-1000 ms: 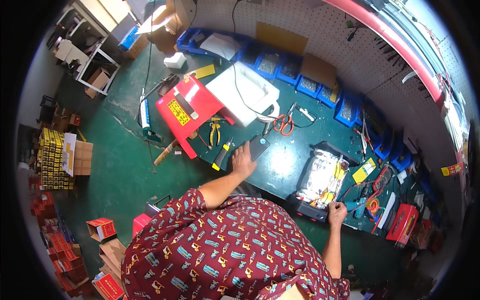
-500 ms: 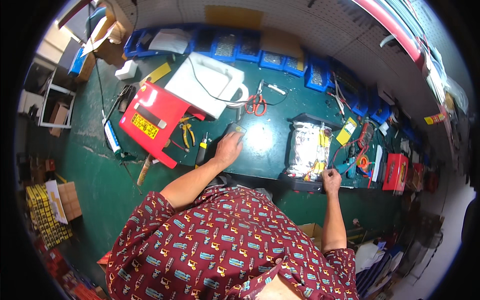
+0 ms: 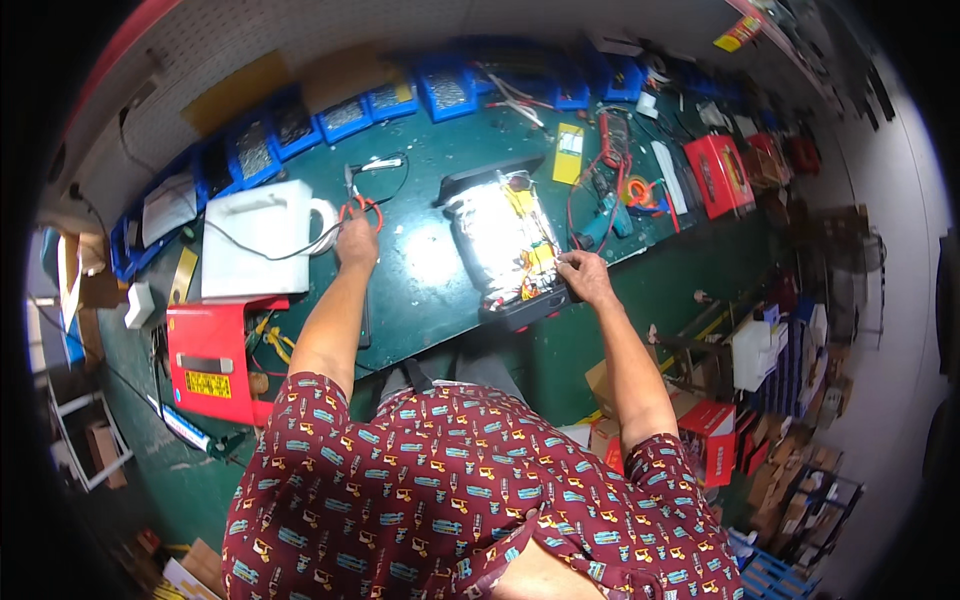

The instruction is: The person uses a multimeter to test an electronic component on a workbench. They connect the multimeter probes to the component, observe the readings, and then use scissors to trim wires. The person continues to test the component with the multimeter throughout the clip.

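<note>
Left hand (image 3: 357,243) is reaching out over the green bench (image 3: 420,290), fingers curled down onto the red-handled scissors (image 3: 352,203). It is touching the handles; can't tell if it's actually gripping them. The scissors are lying just right of the white jug (image 3: 255,245), near its handle, with a thin black cable running past.

Right hand (image 3: 583,277) is sitting at the right near corner of the open device (image 3: 505,240), fingers pinched together at the yellow and red wiring there. What exactly it's pinching is too small to make out. The device is lying lengthwise mid-bench, in a black casing, insides brightly lit and washed out.

Around it:
- red toolbox (image 3: 215,360) is standing at the left end of the bench, below the jug, with yellow-handled pliers (image 3: 272,340) just beside it
- a row of blue bins (image 3: 350,115) is running along the back edge
- a yellow card (image 3: 569,153) is lying right of the device, then a tangle of red leads (image 3: 610,160)
- a red box (image 3: 720,175) is sitting further right, well apart from both hands
- cardboard boxes (image 3: 700,430) are stacked on the floor to the right of the person

Both forearms are bare; patterned dark red shirt (image 3: 450,490) is filling the lower frame.
</note>
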A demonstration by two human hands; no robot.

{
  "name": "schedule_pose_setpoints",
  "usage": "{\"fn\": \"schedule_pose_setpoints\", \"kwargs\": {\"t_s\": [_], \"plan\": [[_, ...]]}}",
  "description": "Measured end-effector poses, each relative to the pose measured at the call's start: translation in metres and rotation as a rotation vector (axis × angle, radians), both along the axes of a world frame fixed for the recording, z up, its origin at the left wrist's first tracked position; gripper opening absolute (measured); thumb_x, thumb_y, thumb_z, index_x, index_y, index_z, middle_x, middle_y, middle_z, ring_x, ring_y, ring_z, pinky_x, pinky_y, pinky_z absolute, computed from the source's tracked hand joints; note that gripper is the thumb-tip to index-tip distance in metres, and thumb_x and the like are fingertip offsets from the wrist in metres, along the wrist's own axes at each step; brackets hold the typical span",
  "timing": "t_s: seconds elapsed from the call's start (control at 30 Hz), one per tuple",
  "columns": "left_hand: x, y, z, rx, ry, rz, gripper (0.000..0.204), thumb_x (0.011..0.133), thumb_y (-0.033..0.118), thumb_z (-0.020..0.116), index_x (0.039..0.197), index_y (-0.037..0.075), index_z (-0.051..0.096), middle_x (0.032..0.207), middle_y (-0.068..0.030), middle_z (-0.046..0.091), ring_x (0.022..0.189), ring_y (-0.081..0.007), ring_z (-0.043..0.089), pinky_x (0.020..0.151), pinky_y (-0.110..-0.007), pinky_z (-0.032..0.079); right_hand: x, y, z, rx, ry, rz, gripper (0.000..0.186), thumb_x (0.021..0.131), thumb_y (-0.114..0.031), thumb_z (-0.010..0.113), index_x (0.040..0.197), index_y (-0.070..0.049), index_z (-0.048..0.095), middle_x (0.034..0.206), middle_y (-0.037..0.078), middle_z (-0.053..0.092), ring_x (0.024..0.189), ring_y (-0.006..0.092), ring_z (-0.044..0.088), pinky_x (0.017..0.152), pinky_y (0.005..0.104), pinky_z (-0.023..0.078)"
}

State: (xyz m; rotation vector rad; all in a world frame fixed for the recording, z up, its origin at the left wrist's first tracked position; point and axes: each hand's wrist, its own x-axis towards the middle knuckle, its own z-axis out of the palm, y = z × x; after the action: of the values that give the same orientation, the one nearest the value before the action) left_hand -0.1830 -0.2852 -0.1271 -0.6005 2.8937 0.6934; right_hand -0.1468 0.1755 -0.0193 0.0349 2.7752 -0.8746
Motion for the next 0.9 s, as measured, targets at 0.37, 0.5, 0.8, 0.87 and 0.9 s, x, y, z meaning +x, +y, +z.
{"fn": "schedule_pose_setpoints", "kwargs": {"t_s": [0.37, 0.5, 0.8, 0.87, 0.9], "plan": [[0.021, -0.004, -0.004, 0.256, 0.047, 0.14, 0.02, 0.08, 0.013, 0.073, 0.095, 0.0, 0.067, 0.092, -0.0205, 0.075, 0.089, -0.0369, 0.074, 0.084, -0.044, 0.057, -0.007, 0.002, -0.012, -0.078, -0.011, 0.032, 0.022, 0.082, -0.017, 0.071, 0.097, -0.003, 0.078, 0.094, 0.02, 0.076, 0.093, 0.0377, 0.074, 0.086, 0.0432, 0.058], [0.057, -0.004, 0.052, 0.898, -0.274, 0.242, 0.011, 0.084, 0.012, 0.068, 0.075, 0.007, 0.064, 0.068, -0.0049, 0.064, 0.058, -0.0119, 0.058, 0.046, -0.03, 0.041, -0.004, 0.002, -0.01, -0.068, -0.022, 0.033, 0.021, 0.082, -0.018, 0.073, 0.097, -0.004, 0.078, 0.094, 0.02, 0.075, 0.093, 0.0383, 0.073, 0.084, 0.0449, 0.058], [0.149, 0.056, 0.175, 1.326, -0.021, 0.247, 0.032, 0.089, 0.01, 0.074, 0.115, 0.01, 0.056, 0.082, 0.0024, 0.062, 0.065, -0.0054, 0.054, 0.054, -0.02, 0.037, -0.004, 0.001, -0.014, -0.13, -0.067, -0.018, 0.021, 0.084, -0.02, 0.073, 0.099, -0.007, 0.079, 0.095, 0.019, 0.076, 0.096, 0.0395, 0.073, 0.087, 0.0465, 0.058], [0.144, 0.096, 0.205, 1.421, 0.071, 0.179, 0.042, 0.087, 0.018, 0.08, 0.121, 0.009, 0.057, 0.087, 0.0008, 0.064, 0.075, -0.0077, 0.059, 0.064, -0.023, 0.043, -0.004, -0.001, -0.013, -0.08, -0.032, -0.024, 0.024, 0.083, -0.021, 0.077, 0.1, -0.004, 0.078, 0.093, 0.02, 0.076, 0.092, 0.0367, 0.074, 0.084, 0.0439, 0.058], [0.143, 0.106, 0.209, 1.344, 0.059, 0.172, 0.04, 0.087, 0.024, 0.082, 0.116, 0.008, 0.059, 0.086, 0.0012, 0.062, 0.076, -0.0092, 0.058, 0.068, -0.026, 0.046, -0.004, -0.002, -0.012, -0.054, -0.014, -0.022, 0.026, 0.083, -0.022, 0.079, 0.101, -0.002, 0.077, 0.092, 0.02, 0.076, 0.091, 0.0353, 0.075, 0.082, 0.0426, 0.058]]}}
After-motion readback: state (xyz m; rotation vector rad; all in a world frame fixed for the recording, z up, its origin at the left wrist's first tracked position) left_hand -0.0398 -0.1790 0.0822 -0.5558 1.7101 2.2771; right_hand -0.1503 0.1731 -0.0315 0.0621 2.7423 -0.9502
